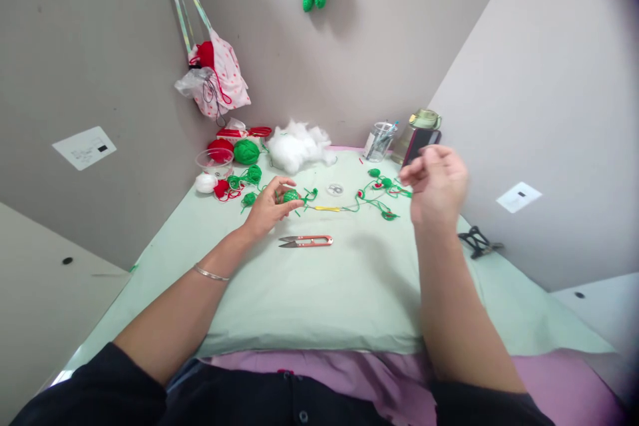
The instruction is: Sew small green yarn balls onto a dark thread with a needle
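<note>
My left hand (pixel 271 206) is closed around a small green crocheted ball (pixel 291 196), its thumb and fingers on either side. My right hand (pixel 438 183) is raised above the right of the table, fingers curled into a pinch; what they hold, if anything, is too fine to make out. Just below my left hand lie orange-handled thread snips (pixel 305 241). A yellow-handled crochet hook (pixel 328 209) rests to the right of the ball, near short green yarn ends. Further right are small green and red crocheted pieces (pixel 383 184) with trailing yarn.
White stuffing (pixel 299 146) sits at the back. Balls of yarn (pixel 246 152) and a clear tub (pixel 214 161) stand back left. A clear cup (pixel 380 141), a bottle (pixel 424 120) and a dark phone (pixel 422 144) are back right. A black stand (pixel 479 242) lies by the right wall.
</note>
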Demonstrator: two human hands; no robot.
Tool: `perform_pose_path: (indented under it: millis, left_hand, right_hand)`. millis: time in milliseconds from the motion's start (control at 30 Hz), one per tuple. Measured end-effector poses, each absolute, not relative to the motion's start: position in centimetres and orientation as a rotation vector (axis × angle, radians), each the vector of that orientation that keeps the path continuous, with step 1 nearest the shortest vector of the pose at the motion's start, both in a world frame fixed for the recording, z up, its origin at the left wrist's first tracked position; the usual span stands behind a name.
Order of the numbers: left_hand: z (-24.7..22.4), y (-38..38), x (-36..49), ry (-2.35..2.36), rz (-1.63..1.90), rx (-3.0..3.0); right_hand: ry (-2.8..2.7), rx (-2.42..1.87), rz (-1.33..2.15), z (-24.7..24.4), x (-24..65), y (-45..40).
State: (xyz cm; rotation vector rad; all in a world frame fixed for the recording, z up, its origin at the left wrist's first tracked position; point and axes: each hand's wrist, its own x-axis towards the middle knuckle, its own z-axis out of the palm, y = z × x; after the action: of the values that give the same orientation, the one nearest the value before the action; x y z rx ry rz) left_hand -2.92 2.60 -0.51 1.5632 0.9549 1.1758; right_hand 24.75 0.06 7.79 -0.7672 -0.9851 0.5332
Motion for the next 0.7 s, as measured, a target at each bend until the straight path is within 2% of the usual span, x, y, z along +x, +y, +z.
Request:
perform_pose_path:
  millis: [167,333,533,700]
  left_hand:
    - [0.5,1.6,-2.4,0.796,1.058,1.610]
    - [0.9,1.3,-2.5,0.706,0.951,1.569]
    - [0.4,1.7,-2.7,0.711,0.941,1.329]
    - [0.4,1.6,-2.5,0.704,0.903,1.236]
  right_hand:
    - [-1.354,-0.926,1.032,4.9,19.5,-0.6]
    - [-1.515,-1.014,1.354,3.0,17.5,-1.0]
    - [-1.614,-0.978,1.540,3.0,18.2,-1.0]
    - [-1.521,-0.919,1.488,3.0,18.5,-0.5]
